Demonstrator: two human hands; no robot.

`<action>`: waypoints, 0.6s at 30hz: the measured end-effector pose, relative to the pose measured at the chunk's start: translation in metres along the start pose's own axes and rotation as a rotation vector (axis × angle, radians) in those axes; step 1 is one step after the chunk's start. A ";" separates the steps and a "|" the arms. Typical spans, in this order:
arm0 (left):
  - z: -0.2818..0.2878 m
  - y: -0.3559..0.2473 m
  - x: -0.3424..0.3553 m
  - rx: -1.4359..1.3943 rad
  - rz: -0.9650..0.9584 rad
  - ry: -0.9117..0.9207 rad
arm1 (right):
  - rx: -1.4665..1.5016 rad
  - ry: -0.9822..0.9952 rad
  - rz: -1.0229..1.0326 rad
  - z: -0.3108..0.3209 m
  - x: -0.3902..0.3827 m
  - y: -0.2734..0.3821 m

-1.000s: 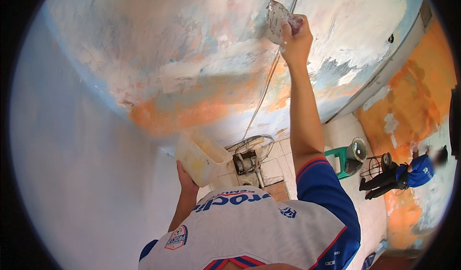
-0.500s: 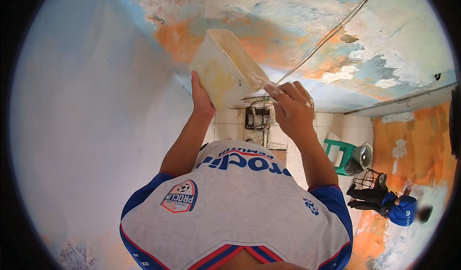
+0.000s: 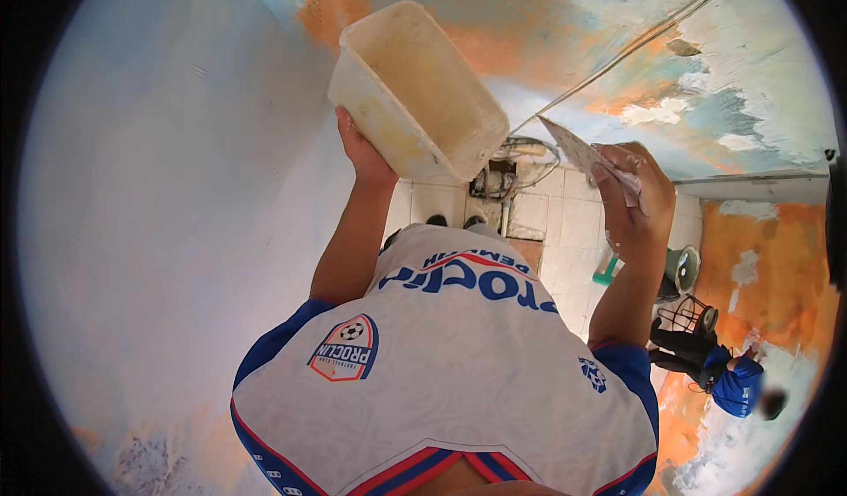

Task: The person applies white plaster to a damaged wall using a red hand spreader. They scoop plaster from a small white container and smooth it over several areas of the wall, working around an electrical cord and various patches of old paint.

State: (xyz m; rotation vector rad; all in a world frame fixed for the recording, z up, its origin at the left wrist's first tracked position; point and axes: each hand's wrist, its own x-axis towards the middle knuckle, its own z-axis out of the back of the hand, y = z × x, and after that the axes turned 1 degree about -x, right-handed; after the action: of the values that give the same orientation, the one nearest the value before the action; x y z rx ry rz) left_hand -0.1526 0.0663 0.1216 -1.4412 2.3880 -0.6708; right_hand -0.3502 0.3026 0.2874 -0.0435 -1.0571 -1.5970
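Observation:
My left hand [image 3: 363, 154] grips the side of a whitish plastic tub [image 3: 375, 112], rectangular and smeared with yellowish residue. It is tilted so that I see into it, and its inner walls carry a thin pale coating. Off to the right of the tub, my right hand [image 3: 637, 198] is closed on a putty knife [image 3: 578, 152]. The flat blade points up and left, apart from the tub, and is streaked with white paste. White smears also cover the fingers of that hand. The knife's grip is mostly hidden by my fingers.
Patchy orange, blue and white wall [image 3: 547, 55] rises ahead, with a cable [image 3: 644, 44] across it. A smooth pale wall [image 3: 159, 196] stands left. On the tiled floor [image 3: 565, 231] are a dark toolbox-like item [image 3: 494, 180] and a bucket [image 3: 681, 271]. A person [image 3: 737, 381] works far right.
My right hand has drawn the putty knife away from the tub's rim, to the right. The tub has turned, so its inside now faces me more, and has risen slightly.

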 end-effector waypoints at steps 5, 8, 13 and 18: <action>0.000 -0.018 -0.010 -0.012 -0.064 0.091 | 0.512 0.027 -0.616 0.003 0.011 0.014; -0.008 -0.031 -0.010 0.133 -0.203 0.128 | 0.569 0.000 -0.606 -0.002 0.020 0.015; 0.004 -0.037 -0.009 0.132 -0.267 0.191 | 0.537 -0.107 -0.231 -0.034 0.020 0.033; 0.020 -0.034 -0.011 0.033 -0.240 0.228 | 0.179 -0.057 0.078 -0.051 0.021 0.041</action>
State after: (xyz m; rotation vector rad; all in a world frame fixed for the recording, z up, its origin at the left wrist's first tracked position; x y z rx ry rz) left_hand -0.1128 0.0581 0.1217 -1.7382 2.3734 -0.9762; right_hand -0.2994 0.2571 0.2932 -0.0090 -1.2249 -1.4335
